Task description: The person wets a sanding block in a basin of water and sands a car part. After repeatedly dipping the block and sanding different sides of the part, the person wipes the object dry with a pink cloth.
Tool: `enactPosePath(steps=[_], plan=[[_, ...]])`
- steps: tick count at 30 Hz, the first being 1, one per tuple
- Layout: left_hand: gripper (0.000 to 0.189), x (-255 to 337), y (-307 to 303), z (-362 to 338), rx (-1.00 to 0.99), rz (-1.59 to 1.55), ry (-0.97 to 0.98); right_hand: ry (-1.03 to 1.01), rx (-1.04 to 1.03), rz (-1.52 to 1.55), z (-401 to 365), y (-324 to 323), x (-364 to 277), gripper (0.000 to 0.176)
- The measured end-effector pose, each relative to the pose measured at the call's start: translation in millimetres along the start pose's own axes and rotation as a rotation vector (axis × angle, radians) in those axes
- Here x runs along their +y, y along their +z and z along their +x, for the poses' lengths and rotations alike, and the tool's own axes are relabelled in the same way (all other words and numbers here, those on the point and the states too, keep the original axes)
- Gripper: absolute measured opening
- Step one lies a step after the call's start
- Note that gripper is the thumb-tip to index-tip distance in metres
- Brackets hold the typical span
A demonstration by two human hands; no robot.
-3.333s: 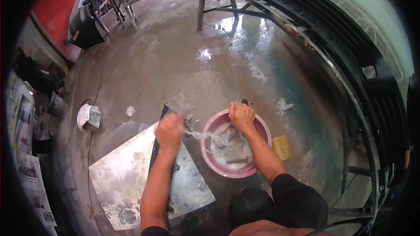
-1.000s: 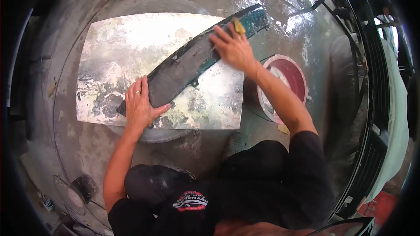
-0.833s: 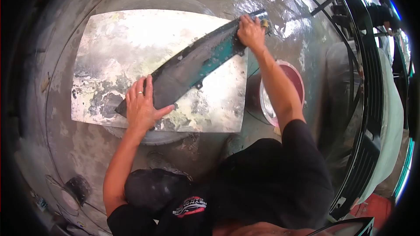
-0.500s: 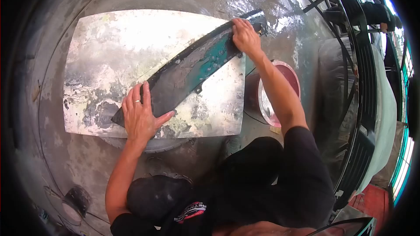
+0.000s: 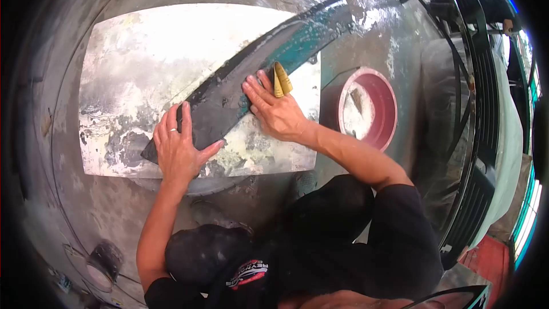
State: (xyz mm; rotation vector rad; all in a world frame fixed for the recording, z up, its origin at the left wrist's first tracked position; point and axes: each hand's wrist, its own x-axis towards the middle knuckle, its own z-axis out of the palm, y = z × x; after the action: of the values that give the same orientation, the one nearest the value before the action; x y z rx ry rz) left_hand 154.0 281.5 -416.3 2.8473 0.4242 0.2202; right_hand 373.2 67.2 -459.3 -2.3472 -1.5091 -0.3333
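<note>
A long dark panel (image 5: 214, 94) with grey and teal patches lies diagonally across a worn, whitish board (image 5: 131, 80). My left hand (image 5: 182, 151), with a ring on one finger, rests spread over the panel's lower left end, thumb apart from the fingers. My right hand (image 5: 277, 111) presses on the middle of the panel near its lower edge. A folded yellowish sheet (image 5: 282, 80), likely sandpaper, sticks up between the fingers of my right hand. The part of the sheet under the hand is hidden.
Right of the board stands a reddish-pink tub (image 5: 389, 109) with whitish contents. A black slatted part on a frame (image 5: 483, 109) runs along the right side. At the lower left a small dark bucket (image 5: 106, 260) sits on the floor, and a hose curves along the left.
My right hand has moved down and left along the panel, from its upper end to its middle, and the yellowish sheet now shows. The left hand stays on the lower end.
</note>
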Motion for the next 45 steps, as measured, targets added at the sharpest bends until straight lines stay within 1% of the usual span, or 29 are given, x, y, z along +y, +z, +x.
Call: enactPosePath(steps=[2, 3, 4, 6, 7, 8, 10, 11, 12, 14, 17, 18, 20, 21, 24, 25, 26, 28, 29, 30, 32, 33, 34, 36, 40, 42, 43, 44, 45], plan=[[0.104, 1, 1, 1, -0.005, 0.005, 0.01, 0.164, -0.388, 0.122, -13, -1, 19, 0.058], [0.105, 2, 1, 0, 0.006, 0.008, -0.004, 0.038, -0.047, 0.019, 1, -10, 52, 0.056], [0.105, 3, 0, -2, 0.003, 0.009, -0.003, 0.191, -0.007, -0.047, 16, -23, 61, 0.057], [0.106, 3, -2, 2, -0.024, 0.016, -0.014, 0.274, 0.017, 0.132, 11, -10, 31, 0.055], [0.106, 3, -3, 0, -0.025, 0.019, -0.005, -0.005, 0.057, -0.064, -3, -1, 5, 0.056], [0.106, 1, -2, 1, -0.011, 0.019, -0.002, 0.035, -0.042, 0.132, -16, -10, -35, 0.061], [0.106, 2, 1, 1, -0.012, 0.024, 0.017, -0.247, -0.156, 0.123, -17, -21, -5, 0.064], [0.107, 2, 2, 2, 0.008, 0.024, 0.017, -0.182, -0.106, -0.093, -16, -25, 28, 0.067], [0.107, 2, 2, -1, 0.017, 0.019, 0.018, 0.3, -0.302, -0.023, -11, -30, 53, 0.072], [0.106, 6, 1, 1, 0.007, 0.032, -0.003, 0.438, -0.28, 0.046, 3, -34, 48, 0.075], [0.106, 6, 0, 4, 0.001, 0.041, -0.002, -0.179, 0.089, 0.059, -23, -31, -21, 0.06], [0.106, 5, 0, 2, -0.002, 0.041, -0.004, -0.165, 0.092, 0.056, -21, -38, -12, 0.06], [0.106, 6, 3, 4, -0.004, 0.047, 0.0, 0.282, -0.157, 0.021, -11, -42, 35, 0.055], [0.106, 7, 4, 1, 0.001, 0.057, -0.004, 0.315, 0.086, -0.07, -1, -35, 55, 0.056], [0.106, 5, 1, 3, 0.011, 0.062, 0.011, 0.216, 0.069, -0.041, -12, -19, 5, 0.051], [0.106, 5, 1, 2, 0.007, 0.05, 0.016, 0.016, 0.089, -0.002, -21, -27, -22, 0.046], [0.106, 5, 0, 0, 0.0, 0.055, 0.019, 0.023, 0.091, 0.004, -18, -31, -15, 0.046], [0.104, 4, 1, 2, 0.004, 0.038, 0.02, 0.171, 0.006, -0.105, 1, -37, 40, 0.044], [0.104, 4, 0, -1, -0.005, 0.042, 0.017, 0.554, -0.218, 0.073, 14, -34, 78, 0.047], [0.102, 5, 0, -1, -0.005, 0.04, 0.021, 0.552, -0.218, 0.075, 14, -31, 77, 0.047], [0.099, 7, -2, 5, 0.006, 0.039, 0.04, 0.337, -0.019, -0.373, 26, -18, 73, 0.039], [0.096, 7, -2, 3, -0.01, 0.051, 0.045, 0.204, 0.13, -0.283, 11, 18, 42, 0.044], [0.093, 7, -3, 4, -0.022, 0.067, 0.053, 0.061, -0.14, -0.098, 11, -14, -11, 0.049], [0.09, 4, -5, 1, -0.046, 0.066, 0.055, -0.141, -0.067, 0.185, -1, -15, 5, 0.053], [0.087, 6, -2, 3, 0.026, 0.051, 0.09, 0.574, 0.196, -0.05, 43, -1, 163, 0.054], [0.088, 6, -2, 3, 0.002, 0.063, 0.077, 0.507, 0.091, -0.05, 43, 1, 126, 0.053], [0.088, 6, -2, 3, 0.008, 0.055, 0.085, 0.217, -0.026, -0.219, 32, 10, 94, 0.053], [0.088, 3, -2, 2, 0.0, 0.056, 0.087, 0.222, -0.021, -0.229, 25, 2, 81, 0.053], [0.088, 3, 0, 3, -0.008, 0.059, 0.079, 0.065, 0.013, -0.023, 21, -8, 72, 0.05]])
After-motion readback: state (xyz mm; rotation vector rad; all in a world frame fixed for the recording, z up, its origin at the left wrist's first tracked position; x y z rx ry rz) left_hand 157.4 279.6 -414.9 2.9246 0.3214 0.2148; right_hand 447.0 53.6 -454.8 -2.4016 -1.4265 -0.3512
